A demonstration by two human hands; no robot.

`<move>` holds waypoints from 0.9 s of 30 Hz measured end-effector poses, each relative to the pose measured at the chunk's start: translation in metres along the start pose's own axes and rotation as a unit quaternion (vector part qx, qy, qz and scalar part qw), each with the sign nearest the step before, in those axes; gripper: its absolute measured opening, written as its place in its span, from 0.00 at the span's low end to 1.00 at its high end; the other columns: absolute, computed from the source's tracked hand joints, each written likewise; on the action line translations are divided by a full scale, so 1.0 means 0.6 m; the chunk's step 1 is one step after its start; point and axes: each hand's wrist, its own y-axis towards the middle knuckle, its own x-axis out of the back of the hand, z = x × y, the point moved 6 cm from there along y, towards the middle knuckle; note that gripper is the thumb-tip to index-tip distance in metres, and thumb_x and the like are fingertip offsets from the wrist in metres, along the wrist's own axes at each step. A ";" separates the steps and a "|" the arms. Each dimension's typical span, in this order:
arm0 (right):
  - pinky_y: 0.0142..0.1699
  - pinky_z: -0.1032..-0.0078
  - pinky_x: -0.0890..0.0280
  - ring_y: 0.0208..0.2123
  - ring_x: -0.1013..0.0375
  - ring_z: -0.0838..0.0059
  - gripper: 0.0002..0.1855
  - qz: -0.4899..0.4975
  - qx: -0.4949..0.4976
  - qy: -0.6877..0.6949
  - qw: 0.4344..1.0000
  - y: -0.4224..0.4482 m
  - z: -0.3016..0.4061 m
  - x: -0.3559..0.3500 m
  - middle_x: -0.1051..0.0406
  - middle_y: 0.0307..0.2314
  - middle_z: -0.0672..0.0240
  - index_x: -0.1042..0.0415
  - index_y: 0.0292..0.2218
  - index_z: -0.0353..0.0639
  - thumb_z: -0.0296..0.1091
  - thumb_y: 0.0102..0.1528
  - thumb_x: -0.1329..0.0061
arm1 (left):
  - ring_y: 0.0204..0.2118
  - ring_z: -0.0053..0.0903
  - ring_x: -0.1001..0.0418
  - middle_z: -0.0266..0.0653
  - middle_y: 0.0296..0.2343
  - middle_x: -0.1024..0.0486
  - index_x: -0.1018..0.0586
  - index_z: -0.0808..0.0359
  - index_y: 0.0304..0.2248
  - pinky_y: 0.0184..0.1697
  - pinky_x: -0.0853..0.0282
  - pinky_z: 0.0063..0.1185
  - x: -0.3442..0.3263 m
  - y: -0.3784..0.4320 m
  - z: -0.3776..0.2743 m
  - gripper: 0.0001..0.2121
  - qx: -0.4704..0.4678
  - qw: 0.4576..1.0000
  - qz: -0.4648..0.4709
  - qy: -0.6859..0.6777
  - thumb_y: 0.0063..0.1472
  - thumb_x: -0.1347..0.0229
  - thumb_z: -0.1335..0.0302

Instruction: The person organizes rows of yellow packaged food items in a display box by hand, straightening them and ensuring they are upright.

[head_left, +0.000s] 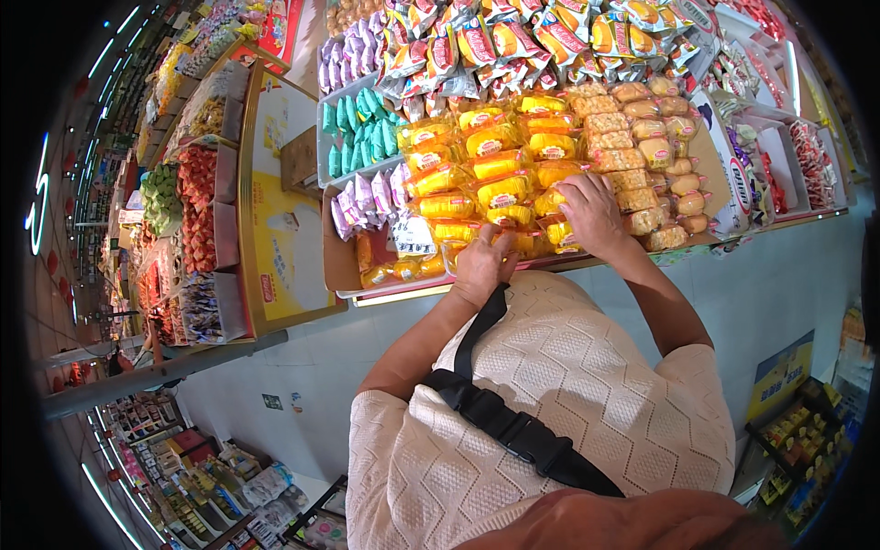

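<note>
Rows of yellow-wrapped packaged cakes (pixel 502 192) fill the middle of a store display before me. My left hand (pixel 484 260) rests at the front edge of these rows, fingers bent over the packs; whether it grips one cannot be told. Farther right, my right hand (pixel 591 210) lies on the yellow packs in the rightmost yellow column, its fingertips curled around or on one. Beside it stand columns of nut-topped packaged cakes (pixel 610 141) and light-brown wrapped cakes (pixel 687 184). A handwritten price card (pixel 411 236) stands left of my left hand.
Teal packets (pixel 361 130) and purple packets (pixel 371 196) sit in bins at the left. Red and yellow snack bags (pixel 481 41) are heaped behind the cakes. A neighbouring candy display (pixel 199 206) stands farther left. The counter's front edge (pixel 405 294) runs close to my body.
</note>
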 end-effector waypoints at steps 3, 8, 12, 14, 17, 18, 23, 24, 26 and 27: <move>0.51 0.62 0.42 0.45 0.33 0.61 0.15 0.024 0.017 0.004 1.000 0.008 0.000 0.015 0.32 0.39 0.64 0.28 0.42 0.39 0.26 0.50 0.47 | 0.31 0.39 0.22 0.39 0.38 0.25 0.20 0.55 0.39 0.31 0.24 0.33 -0.004 -0.005 0.006 0.14 0.005 1.000 -0.016 -0.008 0.51 0.37 0.68; 0.50 0.63 0.42 0.43 0.33 0.62 0.15 0.062 0.056 -0.006 0.996 0.016 0.015 0.009 0.32 0.37 0.64 0.28 0.42 0.40 0.28 0.51 0.47 | 0.30 0.40 0.22 0.40 0.36 0.26 0.20 0.56 0.38 0.31 0.24 0.33 -0.010 -0.005 0.008 0.12 0.031 0.999 0.006 0.011 0.52 0.38 0.68; 0.51 0.62 0.42 0.43 0.34 0.61 0.19 0.018 0.063 -0.026 0.997 0.014 0.008 -0.035 0.33 0.38 0.63 0.29 0.46 0.39 0.29 0.52 0.47 | 0.30 0.40 0.22 0.41 0.36 0.26 0.20 0.56 0.37 0.31 0.24 0.34 -0.022 0.010 0.013 0.11 0.030 0.999 0.016 0.006 0.52 0.39 0.68; 0.52 0.61 0.41 0.44 0.34 0.59 0.21 -0.009 0.054 -0.014 0.998 0.011 0.001 -0.039 0.34 0.40 0.61 0.30 0.49 0.40 0.30 0.52 0.47 | 0.30 0.40 0.22 0.41 0.36 0.26 0.20 0.56 0.37 0.31 0.24 0.34 -0.030 0.012 0.016 0.11 0.039 0.999 0.021 0.017 0.52 0.39 0.68; 0.55 0.57 0.40 0.47 0.34 0.56 0.25 -0.066 0.038 0.028 0.997 -0.003 -0.008 -0.026 0.35 0.44 0.58 0.31 0.52 0.41 0.32 0.52 0.45 | 0.31 0.39 0.22 0.41 0.37 0.25 0.20 0.56 0.37 0.31 0.24 0.34 -0.028 0.014 0.016 0.12 0.045 0.999 0.018 0.023 0.52 0.39 0.67; 0.56 0.56 0.40 0.49 0.35 0.55 0.26 -0.087 0.039 0.034 0.995 -0.008 -0.007 -0.018 0.36 0.46 0.57 0.32 0.52 0.41 0.32 0.52 0.45 | 0.31 0.39 0.22 0.41 0.37 0.25 0.20 0.56 0.37 0.31 0.24 0.34 -0.027 0.012 0.016 0.12 0.045 0.999 0.017 0.023 0.52 0.39 0.67; 0.63 0.55 0.44 0.59 0.42 0.50 0.30 -0.064 0.072 -0.003 0.995 -0.010 0.042 0.026 0.39 0.52 0.52 0.33 0.54 0.38 0.32 0.51 0.43 | 0.31 0.37 0.21 0.38 0.37 0.25 0.21 0.56 0.40 0.31 0.24 0.32 -0.011 0.006 0.010 0.15 0.029 0.999 -0.002 0.021 0.51 0.37 0.66; 0.66 0.55 0.50 0.63 0.47 0.50 0.32 -0.023 0.063 -0.015 0.998 -0.013 0.046 0.014 0.42 0.56 0.51 0.37 0.57 0.36 0.32 0.52 0.44 | 0.30 0.37 0.22 0.37 0.37 0.25 0.21 0.55 0.40 0.30 0.24 0.32 -0.005 0.007 0.008 0.16 0.024 0.999 -0.010 0.019 0.51 0.36 0.65; 0.67 0.54 0.54 0.64 0.48 0.50 0.34 0.012 0.039 -0.029 0.999 -0.020 0.037 -0.016 0.44 0.58 0.50 0.39 0.59 0.35 0.33 0.53 0.45 | 0.31 0.36 0.22 0.36 0.38 0.25 0.21 0.55 0.41 0.31 0.24 0.32 -0.005 0.008 0.008 0.17 0.009 1.000 -0.012 0.014 0.50 0.36 0.65; 0.68 0.54 0.56 0.65 0.49 0.50 0.34 0.031 0.029 -0.034 0.999 -0.024 0.035 -0.034 0.45 0.59 0.49 0.40 0.59 0.34 0.33 0.54 0.46 | 0.31 0.36 0.22 0.36 0.38 0.26 0.21 0.55 0.41 0.31 0.24 0.31 -0.004 0.005 0.008 0.18 0.005 1.000 -0.013 0.011 0.50 0.35 0.64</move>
